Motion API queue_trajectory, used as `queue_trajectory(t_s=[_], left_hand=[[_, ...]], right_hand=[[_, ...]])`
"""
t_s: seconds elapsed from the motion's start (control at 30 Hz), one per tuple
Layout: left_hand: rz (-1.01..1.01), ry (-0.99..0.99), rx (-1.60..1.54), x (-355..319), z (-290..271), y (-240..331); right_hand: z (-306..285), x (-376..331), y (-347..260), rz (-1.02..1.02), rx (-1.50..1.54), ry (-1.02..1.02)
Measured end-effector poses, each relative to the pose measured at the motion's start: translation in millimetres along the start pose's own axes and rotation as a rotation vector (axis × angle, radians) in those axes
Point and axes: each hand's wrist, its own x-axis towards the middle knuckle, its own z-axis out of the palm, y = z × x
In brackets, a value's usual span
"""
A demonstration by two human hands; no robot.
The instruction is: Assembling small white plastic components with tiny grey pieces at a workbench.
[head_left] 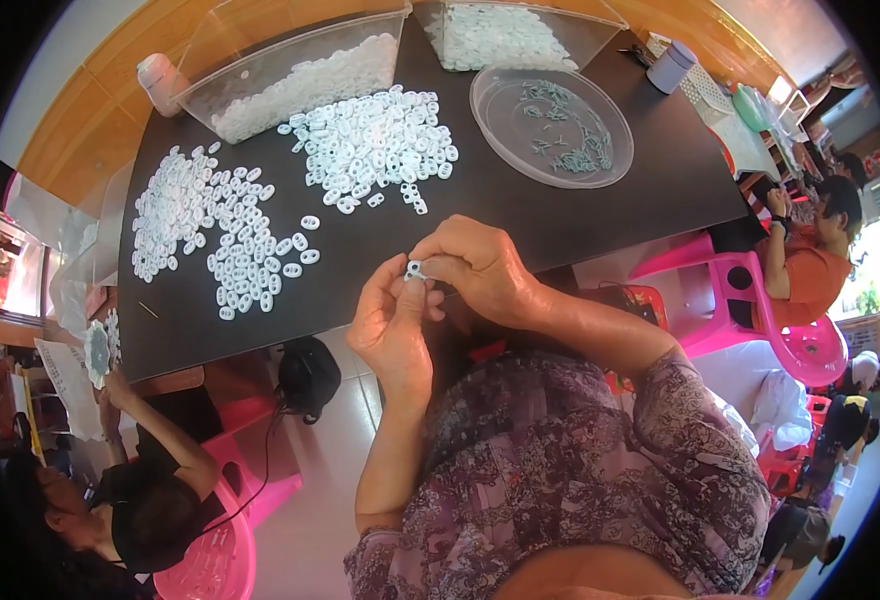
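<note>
- Far left, lower corner: another person in a dark top (150, 500) sits on a pink chair (210, 560), one arm raised to the table edge.
- Black table (520, 215) fills the upper middle of the view.
- Left part of table: a loose spread of small white ring parts (210, 225), lying flat, many touching one another.
- Behind that spread: a clear plastic bin (290, 70) with more white parts inside; a pale bottle (160, 80) just beside its left end.
- Table middle: a second, denser heap of white rings (375, 145).
- Left hand (392, 322): fingers curled, thumb and fingertips pinched on one small white ring (415, 269), held up over the near table edge.
- Right hand (480, 268): closed around the same ring from the other side, fingertips touching those of the left hand.
- Right of the heap: a round clear dish (550, 125) with a few small greenish pieces inside.
- Back right: a second clear bin (515, 35) of white parts; a small grey cylinder (672, 67) near it.
- Far right: a person in an orange top (810, 265) on a pink chair (760, 310).
</note>
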Motion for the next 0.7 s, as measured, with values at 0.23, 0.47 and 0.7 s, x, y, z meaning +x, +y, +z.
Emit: queue_trajectory(t_s=[0.23, 0.47, 0.7], left_hand=[[-0.027, -0.020, -0.045, 2.1, -0.8, -2.7], [-0.002, 0.104, -0.039, 1.6, 6.4, -4.8], [-0.019, 0.096, -0.073, 0.8, 10.4, 0.9]], right_hand=[[3.7, -7.4, 4.8, -0.295, -0.156, 0.074], [4.5, -9.6, 7.8, -0.398, -0.199, 0.132], [7.5, -11.0, 11.2, -0.431, -0.262, 0.229]])
